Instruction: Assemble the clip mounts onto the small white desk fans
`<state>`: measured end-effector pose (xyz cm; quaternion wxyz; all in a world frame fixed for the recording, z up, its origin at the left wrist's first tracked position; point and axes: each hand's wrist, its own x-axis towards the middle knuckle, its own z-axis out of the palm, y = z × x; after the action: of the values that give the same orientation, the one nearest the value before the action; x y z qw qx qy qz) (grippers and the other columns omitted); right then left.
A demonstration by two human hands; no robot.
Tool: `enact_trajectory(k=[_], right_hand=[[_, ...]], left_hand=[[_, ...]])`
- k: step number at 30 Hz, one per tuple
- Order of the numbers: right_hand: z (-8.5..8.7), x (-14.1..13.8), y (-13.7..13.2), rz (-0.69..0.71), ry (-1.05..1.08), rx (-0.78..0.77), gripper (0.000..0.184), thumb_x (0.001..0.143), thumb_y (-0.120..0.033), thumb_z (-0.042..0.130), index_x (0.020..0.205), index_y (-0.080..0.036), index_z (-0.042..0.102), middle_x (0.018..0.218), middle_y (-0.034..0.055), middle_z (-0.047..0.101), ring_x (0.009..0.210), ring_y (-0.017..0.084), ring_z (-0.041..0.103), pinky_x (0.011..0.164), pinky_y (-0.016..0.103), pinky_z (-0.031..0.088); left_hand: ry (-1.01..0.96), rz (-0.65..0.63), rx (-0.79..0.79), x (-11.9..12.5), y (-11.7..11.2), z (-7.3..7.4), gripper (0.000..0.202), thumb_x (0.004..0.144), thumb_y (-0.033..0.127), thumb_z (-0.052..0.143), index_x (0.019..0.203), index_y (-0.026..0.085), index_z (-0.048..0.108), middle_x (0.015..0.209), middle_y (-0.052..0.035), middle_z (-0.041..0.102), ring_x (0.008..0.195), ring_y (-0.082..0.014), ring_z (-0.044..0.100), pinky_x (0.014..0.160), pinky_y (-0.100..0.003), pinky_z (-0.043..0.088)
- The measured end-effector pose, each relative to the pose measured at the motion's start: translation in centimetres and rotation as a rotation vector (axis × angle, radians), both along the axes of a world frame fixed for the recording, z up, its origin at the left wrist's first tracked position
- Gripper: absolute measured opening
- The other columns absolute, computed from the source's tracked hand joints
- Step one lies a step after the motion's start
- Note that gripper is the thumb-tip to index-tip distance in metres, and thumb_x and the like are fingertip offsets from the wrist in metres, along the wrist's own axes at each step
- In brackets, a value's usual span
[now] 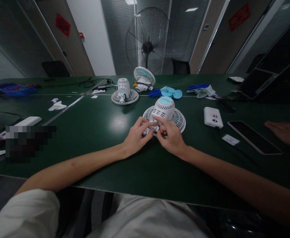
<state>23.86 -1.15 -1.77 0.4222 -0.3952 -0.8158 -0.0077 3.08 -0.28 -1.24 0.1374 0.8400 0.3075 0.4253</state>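
Note:
A small white fan (165, 110) with a light blue cap lies face down on its round grille in the middle of the dark green table (90, 122). My left hand (137, 135) and my right hand (171, 135) meet at its near side. Both pinch a small white part of the fan body, the fingers curled and pressed together. What sits between the fingertips is too small to name beyond that white piece.
Two more small fans (124, 92) (144, 78) stand farther back, beside blue fan blades (169, 92) and blue gloves (199, 88). A white power bank (212, 117), a phone (254, 137) and another person's hand (286, 132) lie right. A large floor fan (147, 39) stands behind.

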Motion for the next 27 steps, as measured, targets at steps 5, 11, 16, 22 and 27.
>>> enact_trajectory(k=[5,11,16,22,27], right_hand=[[0.1,-0.04,-0.17,0.034,-0.006,-0.003,0.062,0.091,-0.009,0.058,0.15,-0.023,0.047,0.07,-0.0038,0.058,0.074,0.022,0.058,0.086,0.042,0.047],[0.1,-0.22,-0.31,0.072,-0.021,-0.003,0.057,0.093,-0.012,0.058,0.149,-0.022,0.048,0.068,-0.0061,0.059,0.066,0.019,0.056,0.084,0.04,0.043],[0.27,-0.36,-0.57,0.08,0.023,-0.012,0.055,0.094,-0.011,0.057,0.147,-0.023,0.049,0.064,-0.0074,0.059,0.064,0.019,0.054,0.084,0.04,0.043],[0.62,-0.39,-0.9,0.068,0.108,-0.003,0.046,0.097,-0.015,0.056,0.142,-0.024,0.054,0.065,-0.0061,0.06,0.067,0.02,0.058,0.083,0.04,0.046],[0.91,-0.43,-0.98,0.067,0.145,-0.046,0.043,0.1,-0.018,0.055,0.141,-0.025,0.055,0.063,-0.0065,0.063,0.067,0.02,0.061,0.084,0.042,0.048]], left_hand=[[0.002,0.01,-0.003,-0.02,-0.03,0.06,0.026,0.106,0.027,0.058,0.131,0.024,0.065,0.114,-0.0057,0.054,0.105,-0.0186,0.061,0.093,-0.034,0.055],[-0.002,0.015,0.001,0.04,-0.03,0.07,0.024,0.106,0.027,0.058,0.129,0.023,0.064,0.113,-0.0057,0.053,0.104,-0.0186,0.06,0.091,-0.034,0.054],[-0.002,0.014,0.006,0.04,0.0,0.01,0.025,0.106,0.026,0.058,0.13,0.023,0.064,0.114,-0.0059,0.053,0.105,-0.0187,0.059,0.093,-0.034,0.054],[0.006,0.005,-0.001,0.04,-0.12,0.11,0.029,0.106,0.026,0.057,0.134,0.024,0.063,0.117,-0.0064,0.054,0.107,-0.0191,0.06,0.096,-0.036,0.054],[0.01,0.003,-0.003,0.01,-0.17,0.21,0.03,0.106,0.027,0.057,0.135,0.025,0.063,0.117,-0.0062,0.053,0.106,-0.0189,0.06,0.094,-0.035,0.054]])
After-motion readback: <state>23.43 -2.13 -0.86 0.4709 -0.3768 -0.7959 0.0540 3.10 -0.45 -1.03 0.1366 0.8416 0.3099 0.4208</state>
